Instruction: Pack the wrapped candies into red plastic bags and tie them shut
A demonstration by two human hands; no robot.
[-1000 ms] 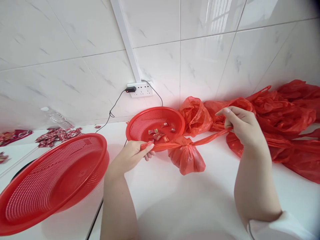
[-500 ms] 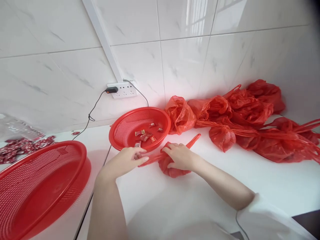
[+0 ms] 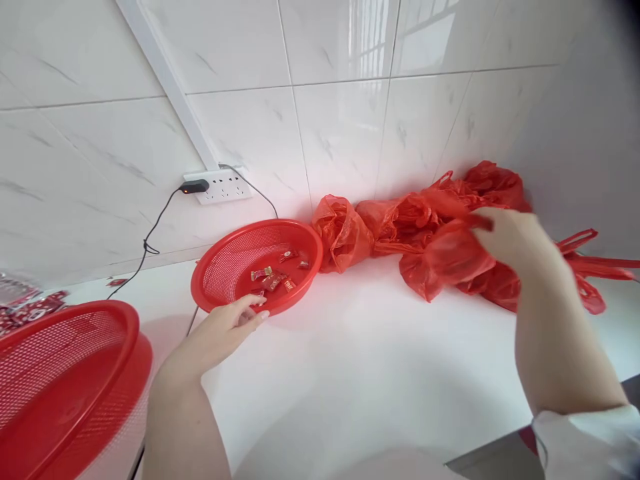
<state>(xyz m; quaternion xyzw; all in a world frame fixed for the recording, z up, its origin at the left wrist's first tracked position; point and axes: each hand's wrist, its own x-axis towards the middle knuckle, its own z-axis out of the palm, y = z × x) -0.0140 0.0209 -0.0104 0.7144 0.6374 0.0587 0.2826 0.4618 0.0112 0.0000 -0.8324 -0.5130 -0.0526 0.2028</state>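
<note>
My right hand point(image 3: 513, 240) grips the top of a red plastic bag point(image 3: 453, 253) and holds it over the other red bags at the right. Motion blurs that bag, and its contents cannot be made out. My left hand point(image 3: 227, 330) is beside the front rim of a red mesh basket point(image 3: 210, 257), fingers loosely apart and holding nothing. Inside the basket lie several small wrapped sweets point(image 3: 273, 281).
A larger red basket point(image 3: 131, 333) stands at the left, with a heap of red packets point(image 3: 37, 312) behind it. Red plastic bags point(image 3: 343, 233) line the tiled wall. A black plug and cable point(image 3: 195, 187) hang from the power socket point(image 3: 225, 189).
My right hand has carried the small red bag off the white tabletop, rightward to the other bags. My left hand has let go of the bag's handle. The view has shifted right.
</note>
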